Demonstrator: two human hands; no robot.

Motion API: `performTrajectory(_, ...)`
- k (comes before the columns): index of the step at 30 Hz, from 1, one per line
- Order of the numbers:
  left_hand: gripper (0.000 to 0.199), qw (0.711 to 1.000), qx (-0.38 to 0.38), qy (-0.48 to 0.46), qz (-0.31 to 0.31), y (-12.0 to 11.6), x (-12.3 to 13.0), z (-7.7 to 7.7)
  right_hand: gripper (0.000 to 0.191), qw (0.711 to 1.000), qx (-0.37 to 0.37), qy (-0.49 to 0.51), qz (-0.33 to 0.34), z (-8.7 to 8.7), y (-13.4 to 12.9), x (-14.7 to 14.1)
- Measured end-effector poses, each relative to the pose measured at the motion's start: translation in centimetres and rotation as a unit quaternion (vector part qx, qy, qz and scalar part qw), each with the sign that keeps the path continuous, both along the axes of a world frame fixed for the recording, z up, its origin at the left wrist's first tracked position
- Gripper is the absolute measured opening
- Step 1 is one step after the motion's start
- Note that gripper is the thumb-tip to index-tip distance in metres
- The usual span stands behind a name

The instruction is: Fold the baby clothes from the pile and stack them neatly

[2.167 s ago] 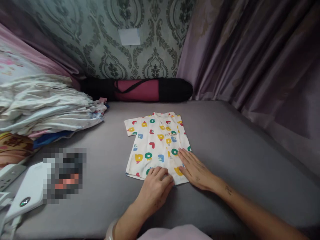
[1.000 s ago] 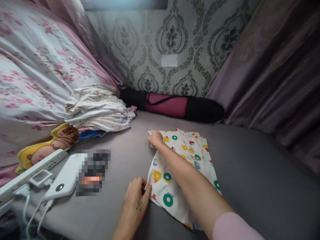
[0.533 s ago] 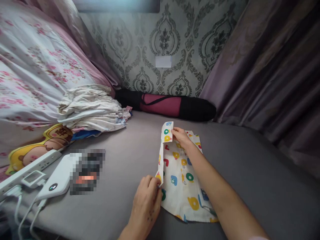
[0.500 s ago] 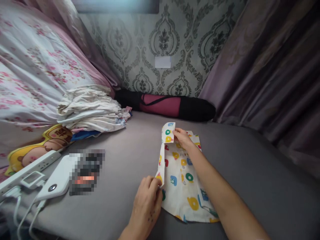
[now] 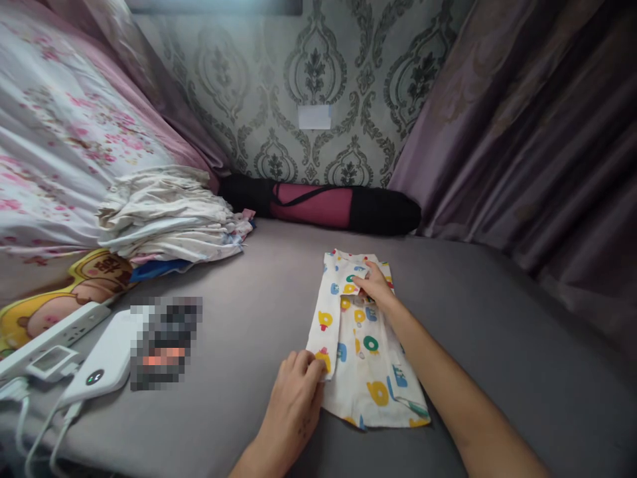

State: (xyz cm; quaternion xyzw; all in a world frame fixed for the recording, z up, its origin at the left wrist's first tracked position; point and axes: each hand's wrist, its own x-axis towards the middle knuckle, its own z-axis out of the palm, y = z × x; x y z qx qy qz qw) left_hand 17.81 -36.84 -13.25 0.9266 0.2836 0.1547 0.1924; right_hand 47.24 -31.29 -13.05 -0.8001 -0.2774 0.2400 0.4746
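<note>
A white child's garment [image 5: 361,372] with colourful printed shapes lies on the grey bed sheet, its left edge turned inward as a long flap. My left hand [image 5: 297,392] pinches the lower left corner of that flap, fingers closed on the cloth. Toward the far end, my right hand [image 5: 377,285] grips a small folded-in part, perhaps a sleeve, on top of the garment. The right forearm passes over the garment's right side and hides some of it.
A stack of folded cloths [image 5: 169,212] sits at the back left beside a yellow cushion [image 5: 64,292]. Nearer are a power strip [image 5: 74,325], a white power bank [image 5: 107,358] with cables and a blurred object [image 5: 166,342]. A long black and maroon bag [image 5: 313,204] lies along the wall.
The garment's left flap, raised before, now lies folded over to the right. My right hand has brought the small upper part inward onto the garment. The camera view has shifted slightly.
</note>
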Motion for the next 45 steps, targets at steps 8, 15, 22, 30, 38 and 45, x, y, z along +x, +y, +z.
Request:
performTrajectory(8,0.033,1.000,0.006,0.026,-0.010,0.1,-0.2,-0.4,0.042,0.924,-0.097,-0.356,0.096,-0.3,-1.8,-0.6)
performTrajectory(15,0.026,0.999,0.012,0.036,-0.011,0.1,-0.2,0.0,0.034,0.899,-0.228,-0.357,0.107,0.8,-2.4,-0.5)
performTrajectory(22,0.030,0.999,0.049,-0.007,-0.015,0.4,-0.2,0.2,0.037,0.878,-0.238,-0.404,0.097,2.8,0.4,-1.6)
performTrajectory(30,0.058,0.974,0.207,0.014,-0.096,0.8,-0.5,-2.6,0.059,0.844,-0.176,-0.425,0.274,-0.9,6.8,-3.3)
performTrajectory(38,0.072,0.952,0.282,0.029,-0.119,0.5,-1.6,-3.6,0.062,0.861,-0.179,-0.405,0.249,-2.0,7.5,-2.7)
performTrajectory(45,0.061,0.948,0.308,0.002,-0.079,0.6,-1.3,-2.7,0.058,0.859,-0.136,-0.416,0.266,-1.0,6.2,-2.2)
